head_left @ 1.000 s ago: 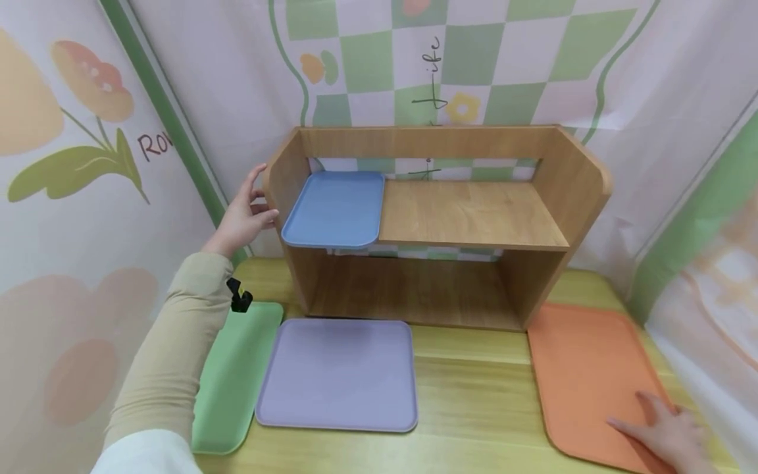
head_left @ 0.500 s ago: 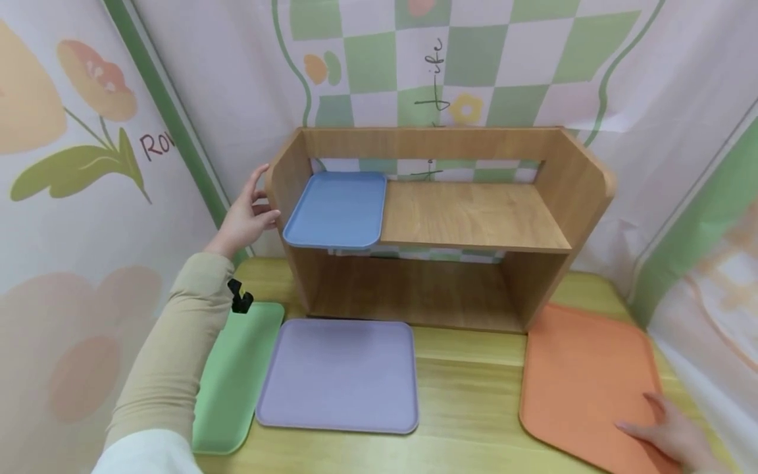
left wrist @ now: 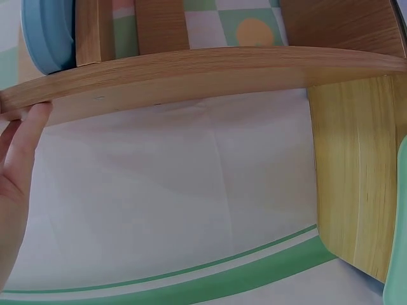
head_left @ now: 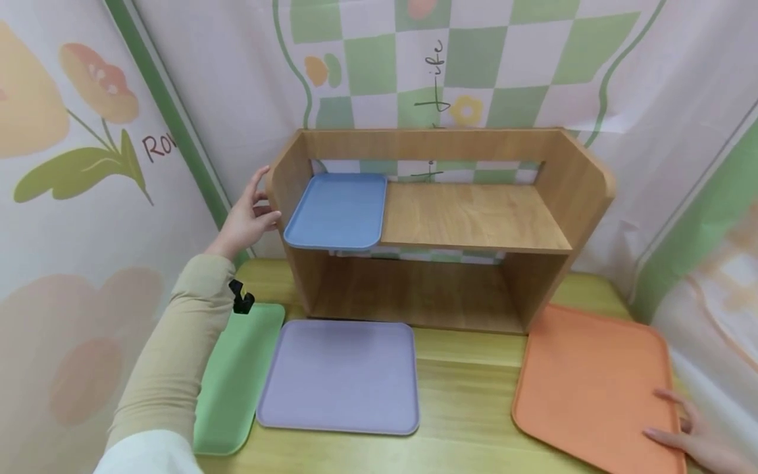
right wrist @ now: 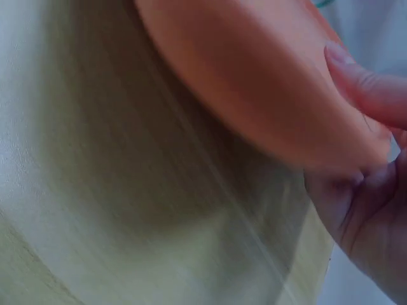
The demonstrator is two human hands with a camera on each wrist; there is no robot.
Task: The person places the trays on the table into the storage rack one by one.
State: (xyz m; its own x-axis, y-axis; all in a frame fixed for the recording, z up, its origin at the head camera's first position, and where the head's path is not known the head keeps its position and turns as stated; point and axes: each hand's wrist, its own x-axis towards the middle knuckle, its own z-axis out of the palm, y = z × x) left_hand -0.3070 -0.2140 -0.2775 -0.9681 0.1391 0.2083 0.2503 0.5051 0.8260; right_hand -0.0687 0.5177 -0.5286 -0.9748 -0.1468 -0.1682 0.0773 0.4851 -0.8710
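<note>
At the right, my right hand (head_left: 701, 438) pinches the right edge of an orange tray (head_left: 592, 388). In the right wrist view, the thumb (right wrist: 365, 89) lies on the orange tray (right wrist: 273, 82), which is lifted off the table at this side. My left hand (head_left: 245, 217) touches the outer left side panel (head_left: 290, 181) of a two-level wooden shelf (head_left: 474, 214) with its fingertips. The left wrist view has one fingertip against the side panel (left wrist: 210, 82). On the upper level, at the left, lies a blue tray (head_left: 337, 210), slightly past the front edge.
A purple tray (head_left: 340, 378) lies flat before the shelf. Left of it is a green tray (head_left: 237, 375), partly behind the left forearm. The wooden table (head_left: 462, 408) stands between patterned curtains (head_left: 474, 59).
The right hand has shifted right, its grip now at the orange tray's right edge. The orange tray has turned, and its near-left corner has swung left. The left hand stays at the shelf.
</note>
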